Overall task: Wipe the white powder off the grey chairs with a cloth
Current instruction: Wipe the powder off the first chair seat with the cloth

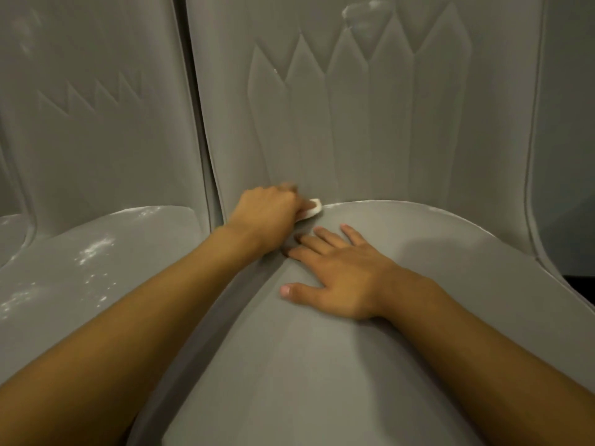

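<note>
Two grey chairs stand side by side. My left hand (267,214) grips a small white cloth (311,211) at the back left of the right chair's seat (322,365), where seat meets backrest. My right hand (338,268) lies flat with spread fingers on that same seat, just in front of the cloth. White powder (93,249) is scattered in patches over the left chair's seat (112,284). A whitish smear (360,14) shows high on the right chair's backrest (386,123). A thin pale line of powder runs along the right seat's back edge.
A narrow dark gap (206,140) separates the two backrests. The right chair's raised side edge (534,188) curves down at the far right, with dark floor (582,288) beyond it.
</note>
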`<move>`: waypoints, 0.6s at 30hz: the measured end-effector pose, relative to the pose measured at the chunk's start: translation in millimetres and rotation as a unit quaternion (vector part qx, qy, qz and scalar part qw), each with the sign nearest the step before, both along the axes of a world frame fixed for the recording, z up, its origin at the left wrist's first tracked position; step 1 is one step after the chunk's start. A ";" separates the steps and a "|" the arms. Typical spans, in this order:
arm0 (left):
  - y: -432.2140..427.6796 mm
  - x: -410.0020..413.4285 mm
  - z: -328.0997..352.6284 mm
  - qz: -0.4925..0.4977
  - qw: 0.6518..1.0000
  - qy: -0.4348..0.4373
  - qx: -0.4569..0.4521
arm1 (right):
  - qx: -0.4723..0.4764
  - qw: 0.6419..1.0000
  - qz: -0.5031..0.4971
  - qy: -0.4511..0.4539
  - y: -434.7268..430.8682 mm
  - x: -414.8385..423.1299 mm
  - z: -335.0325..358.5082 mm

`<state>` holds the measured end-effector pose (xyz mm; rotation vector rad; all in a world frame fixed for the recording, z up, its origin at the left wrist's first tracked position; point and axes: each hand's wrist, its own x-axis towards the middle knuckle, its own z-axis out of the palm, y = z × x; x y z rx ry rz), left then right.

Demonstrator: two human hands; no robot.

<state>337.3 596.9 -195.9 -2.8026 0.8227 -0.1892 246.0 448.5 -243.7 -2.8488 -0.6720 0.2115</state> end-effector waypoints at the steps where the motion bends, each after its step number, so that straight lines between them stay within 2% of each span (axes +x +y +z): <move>1: -13.0 2.6 1.0 -0.013 1.000 -0.021 0.012 | 0.004 1.000 0.001 -0.005 0.0 0.1 -0.2; 4: -43.2 14.0 -4.3 -0.035 0.998 -0.034 0.044 | 0.019 1.000 0.008 -0.020 -0.2 -0.3 -1.0; 9: -49.1 21.7 -6.0 0.035 0.998 0.046 0.023 | 0.026 1.000 0.006 -0.010 -1.7 -2.7 1.2; 13: -31.4 14.4 2.3 0.094 0.990 0.054 0.093 | 0.024 1.000 0.002 -0.002 -2.2 -3.7 0.9; 18: -11.2 7.0 8.3 0.103 0.975 0.088 0.177 | 0.018 1.000 -0.005 0.001 -2.1 -3.3 0.4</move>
